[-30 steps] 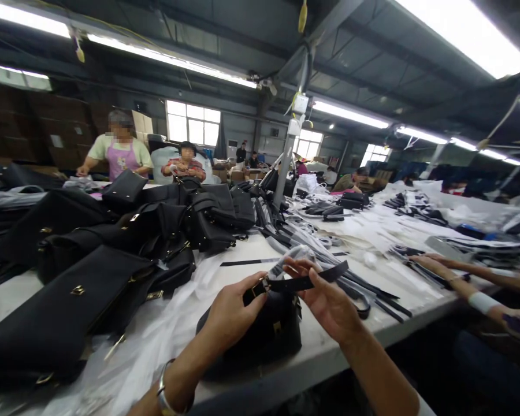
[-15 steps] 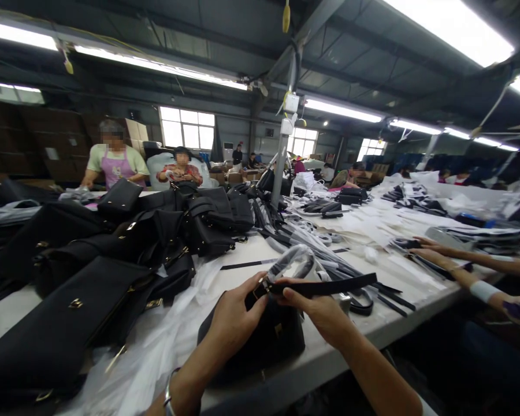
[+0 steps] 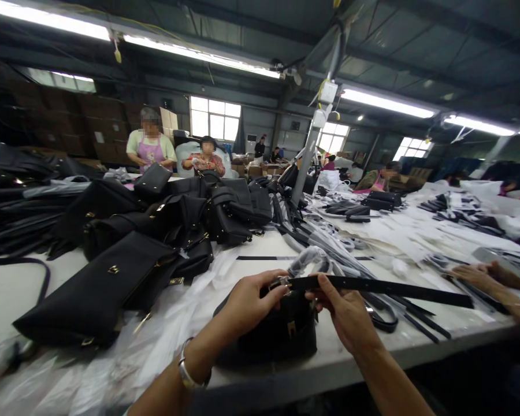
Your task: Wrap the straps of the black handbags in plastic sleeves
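A black handbag [image 3: 271, 341] with a gold clasp stands at the table's front edge, below both hands. My left hand [image 3: 253, 303] is closed, pinching a small metal buckle [image 3: 282, 282] at the bag's top left. From that buckle a long black strap [image 3: 398, 287] with small holes stretches out to the right. Thumb and fingers of my right hand [image 3: 346, 315] pinch the strap a short way from the buckle. Behind the hands rises the bag's plastic-wrapped handle [image 3: 309, 260]. How the strap sits inside the buckle is hidden by my left fingers.
Several black bags [image 3: 99, 289] are heaped at the left beside clear plastic wrapping [image 3: 169, 323]. Wrapped straps [image 3: 329, 242] lie behind the handbag. At the right, a co-worker's hands [image 3: 481, 277] work over the table. A metal post [image 3: 305, 167] stands mid-table; people sit beyond.
A much longer length of strap now extends right of the buckle. My right hand has shifted its pinch a little right. The view has turned left, and the co-worker's hands have moved.
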`<state>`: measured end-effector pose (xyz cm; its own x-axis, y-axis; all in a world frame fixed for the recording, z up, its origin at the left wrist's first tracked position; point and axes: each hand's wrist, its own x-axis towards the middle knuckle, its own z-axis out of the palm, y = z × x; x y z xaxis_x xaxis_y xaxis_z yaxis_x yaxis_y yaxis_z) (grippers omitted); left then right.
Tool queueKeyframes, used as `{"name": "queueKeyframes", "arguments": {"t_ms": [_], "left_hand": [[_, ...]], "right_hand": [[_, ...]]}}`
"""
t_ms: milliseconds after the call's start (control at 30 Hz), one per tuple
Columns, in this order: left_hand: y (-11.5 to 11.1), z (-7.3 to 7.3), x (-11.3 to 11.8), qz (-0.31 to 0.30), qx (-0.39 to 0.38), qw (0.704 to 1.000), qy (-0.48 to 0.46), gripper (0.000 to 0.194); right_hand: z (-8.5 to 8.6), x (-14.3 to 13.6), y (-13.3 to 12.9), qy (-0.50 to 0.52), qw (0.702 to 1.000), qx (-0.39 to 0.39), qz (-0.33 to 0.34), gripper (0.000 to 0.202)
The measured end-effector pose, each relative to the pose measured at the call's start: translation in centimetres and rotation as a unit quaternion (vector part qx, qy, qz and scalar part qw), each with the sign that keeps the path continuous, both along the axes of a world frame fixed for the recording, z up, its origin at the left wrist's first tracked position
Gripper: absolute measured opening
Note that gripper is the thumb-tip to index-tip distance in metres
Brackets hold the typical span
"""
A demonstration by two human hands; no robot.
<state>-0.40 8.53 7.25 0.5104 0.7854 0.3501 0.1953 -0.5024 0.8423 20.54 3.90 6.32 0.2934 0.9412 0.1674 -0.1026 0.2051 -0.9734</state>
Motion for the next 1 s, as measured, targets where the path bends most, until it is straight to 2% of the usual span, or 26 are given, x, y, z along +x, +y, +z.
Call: {"name": "queueKeyframes", "arguments": {"t_ms": [233,333,433,567,667,767,900,1000], "left_hand": [[0.2,-0.2,-0.2,-0.023,-0.060,0.998,-0.022,0.040],[-0.1,-0.1,-0.3,-0.039,-0.068,0.996,-0.033,0.044],[-0.4,0.1,-0.3,-0.066,-0.037,0.997,-0.023,0.038],[-0.6,0.6,-0.6,-0.070,0.005,0.997,0.021,0.029],[-0.4,0.9,-1.0,-0.076,-0.018,0.997,0.027,0.028],[-0.4,0.9,-1.2,-0.085,-0.035,0.996,0.012,0.028],[-0.5,0.5,-1.0,-0.051,-0.028,0.998,-0.007,0.034],[-0.6,0.3,-0.8,-0.023,-0.012,1.000,0.002,0.043]], "right_hand": [[0.1,0.3,0.5,0.125,0.988,-0.071,0.057,0.038],[0.2,0.1,0.4,0.129,0.987,-0.067,0.066,0.035],[0.3,-0.3,0.1,0.086,0.993,-0.042,0.074,0.033],[0.8,-0.4,-0.3,0.086,0.995,-0.003,0.045,0.032],[1.3,0.0,-0.1,0.139,0.990,0.008,0.009,0.031],[1.3,0.5,0.2,0.153,0.988,0.003,0.002,0.031],[0.9,0.8,0.0,0.088,0.996,0.019,-0.011,0.033],[0.7,0.6,-0.5,-0.058,0.997,0.037,-0.039,0.033]]}}
